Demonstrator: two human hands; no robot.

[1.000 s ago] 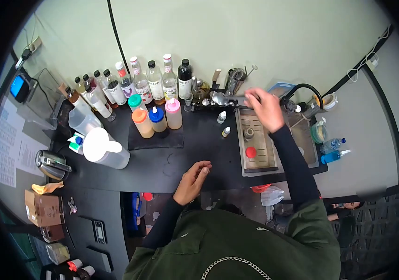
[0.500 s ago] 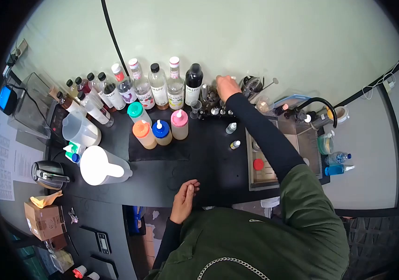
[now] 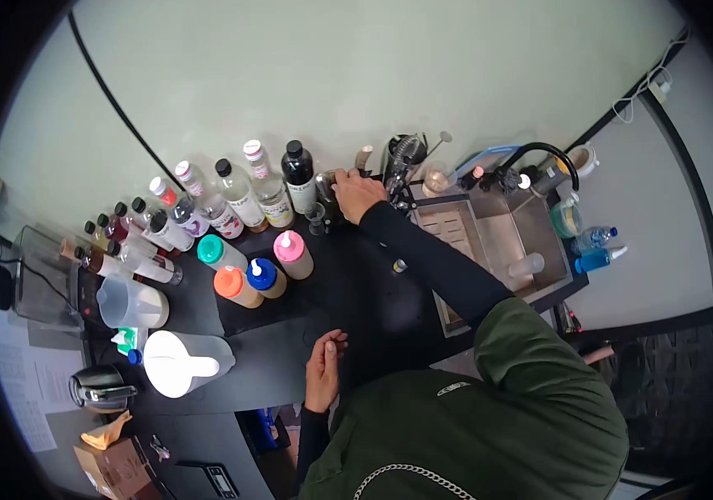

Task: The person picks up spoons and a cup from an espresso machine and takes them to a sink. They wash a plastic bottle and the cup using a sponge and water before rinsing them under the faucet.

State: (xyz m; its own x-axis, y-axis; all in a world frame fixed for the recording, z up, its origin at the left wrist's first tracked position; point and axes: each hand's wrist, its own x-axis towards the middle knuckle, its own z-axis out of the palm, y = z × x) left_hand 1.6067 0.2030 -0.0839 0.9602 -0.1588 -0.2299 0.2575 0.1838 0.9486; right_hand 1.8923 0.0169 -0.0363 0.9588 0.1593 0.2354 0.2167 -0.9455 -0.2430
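My right hand [image 3: 357, 194] reaches to the back of the black counter [image 3: 348, 292] and lies on a metal cup [image 3: 326, 178] beside a holder of bar tools [image 3: 402, 154]. Its fingers curl over the cup, but whether they grip it is hidden. A black bottle [image 3: 296, 172] and a small glass [image 3: 316, 217] stand just left of it. My left hand [image 3: 323, 367] rests at the counter's near edge, fingers loosely apart and holding nothing.
A row of syrup bottles [image 3: 206, 200] lines the wall. Pink [image 3: 291, 250], blue [image 3: 261, 275], orange [image 3: 229, 285] and teal [image 3: 211, 250] squeeze bottles stand on a mat. A white pitcher [image 3: 177, 367], clear jug [image 3: 127, 302] and kettle [image 3: 98, 387] sit left. The sink [image 3: 498, 229] with faucet [image 3: 540, 154] is right.
My right hand swung from over the sink leftward to the tool holder, then down onto the metal cup. My left hand drew back to the counter's edge. The view tilted.
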